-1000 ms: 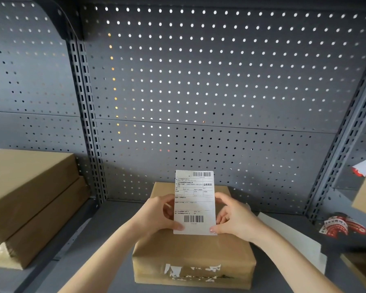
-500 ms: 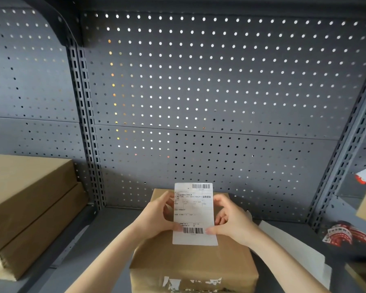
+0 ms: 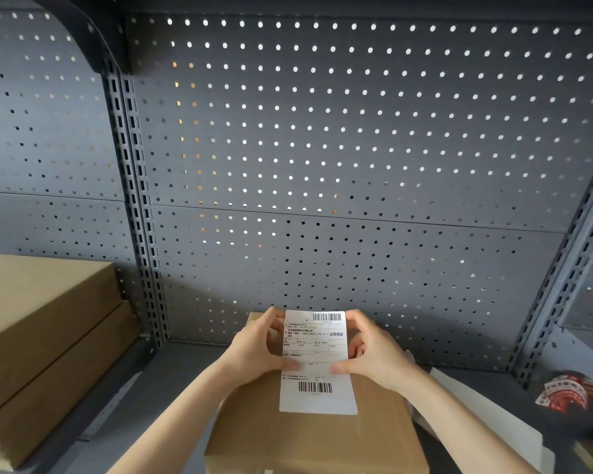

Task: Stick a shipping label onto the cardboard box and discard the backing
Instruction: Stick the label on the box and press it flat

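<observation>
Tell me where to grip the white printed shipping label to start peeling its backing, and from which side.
Judging by its pose, take the white printed shipping label at a top corner, from above. The left hand and right hand pinch its long edges mid-height over the brown cardboard box, leaving both ends free; the top corners lie nearest the fingertips.

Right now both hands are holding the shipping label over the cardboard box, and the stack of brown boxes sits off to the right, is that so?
Not quite. In the head view the stack of brown boxes sits to the left. The rest holds: both hands, left and right, hold the shipping label over the cardboard box.
</observation>
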Motion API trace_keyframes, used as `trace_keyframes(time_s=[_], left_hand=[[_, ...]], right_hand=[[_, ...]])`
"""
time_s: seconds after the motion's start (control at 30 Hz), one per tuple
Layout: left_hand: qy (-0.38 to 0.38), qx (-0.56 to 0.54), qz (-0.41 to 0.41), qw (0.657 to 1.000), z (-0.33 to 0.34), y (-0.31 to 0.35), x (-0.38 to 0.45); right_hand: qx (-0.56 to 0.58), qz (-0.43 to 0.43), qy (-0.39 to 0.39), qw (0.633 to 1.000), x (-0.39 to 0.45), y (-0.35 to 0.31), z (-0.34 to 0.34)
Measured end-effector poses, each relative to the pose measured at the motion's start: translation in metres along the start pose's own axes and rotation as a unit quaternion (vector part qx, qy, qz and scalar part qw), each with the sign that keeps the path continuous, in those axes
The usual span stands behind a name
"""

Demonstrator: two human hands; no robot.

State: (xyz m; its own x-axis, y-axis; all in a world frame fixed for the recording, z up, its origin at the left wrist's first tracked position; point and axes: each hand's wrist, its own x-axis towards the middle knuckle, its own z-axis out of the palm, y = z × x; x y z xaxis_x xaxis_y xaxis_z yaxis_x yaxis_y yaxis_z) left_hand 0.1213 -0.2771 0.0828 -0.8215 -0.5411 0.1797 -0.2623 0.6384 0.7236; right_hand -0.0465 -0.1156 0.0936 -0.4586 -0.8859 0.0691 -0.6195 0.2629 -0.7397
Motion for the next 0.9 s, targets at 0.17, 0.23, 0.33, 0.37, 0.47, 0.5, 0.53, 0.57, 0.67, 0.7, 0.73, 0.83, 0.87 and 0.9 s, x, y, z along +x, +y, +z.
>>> trace_keyframes(time_s=[0.17,0.23,0.33,0.37,0.47,0.5,0.53,0.57,0.67,0.7,0.73,0.83,0.87,0.9], left_hand=[[0.012,0.029,-0.004,1.0,0.002,-0.001,0.012],[0.012,0.049,-0.006,0.999,0.003,-0.003,0.015],[0.008,0.053,-0.005,0.999,0.003,-0.007,0.018],[0.01,0.05,-0.002,0.999,0.003,-0.007,0.02],[0.017,0.061,0.004,0.998,0.003,-0.004,0.027],[0.017,0.07,0.007,0.997,0.004,-0.003,0.028],[0.016,0.077,0.007,0.997,0.005,-0.003,0.029],[0.015,0.077,0.008,0.997,0.006,-0.004,0.03],[0.019,0.074,0.002,0.997,0.006,-0.008,0.033],[0.023,0.081,0.004,0.996,0.006,-0.009,0.034],[0.027,0.091,0.004,0.995,0.007,-0.009,0.035],[0.051,0.116,0.005,0.992,0.01,-0.007,0.04],[0.058,0.124,0.001,0.991,0.011,-0.006,0.041],[0.065,0.132,0.001,0.989,0.012,-0.005,0.042]], right_hand=[[-0.007,-0.008,0.006,1.0,0.014,-0.002,-0.002],[-0.015,-0.002,-0.003,1.0,0.016,0.0,-0.002],[-0.023,-0.001,-0.002,1.0,0.019,0.002,-0.002],[-0.026,-0.006,0.0,1.0,0.021,0.002,-0.002],[-0.036,-0.016,0.008,0.999,0.027,0.0,-0.003],[-0.041,-0.018,0.008,0.999,0.027,0.0,-0.002],[-0.044,-0.019,0.006,0.999,0.028,0.0,-0.003],[-0.048,-0.021,0.006,0.999,0.028,-0.001,-0.003],[-0.053,-0.027,0.019,0.998,0.031,0.0,-0.004],[-0.056,-0.03,0.026,0.998,0.032,0.001,-0.004],[-0.058,-0.032,0.032,0.997,0.033,0.002,-0.003],[-0.064,-0.037,0.044,0.996,0.04,0.003,0.001],[-0.066,-0.036,0.048,0.996,0.042,0.004,0.003],[-0.069,-0.034,0.053,0.996,0.044,0.004,0.004]])
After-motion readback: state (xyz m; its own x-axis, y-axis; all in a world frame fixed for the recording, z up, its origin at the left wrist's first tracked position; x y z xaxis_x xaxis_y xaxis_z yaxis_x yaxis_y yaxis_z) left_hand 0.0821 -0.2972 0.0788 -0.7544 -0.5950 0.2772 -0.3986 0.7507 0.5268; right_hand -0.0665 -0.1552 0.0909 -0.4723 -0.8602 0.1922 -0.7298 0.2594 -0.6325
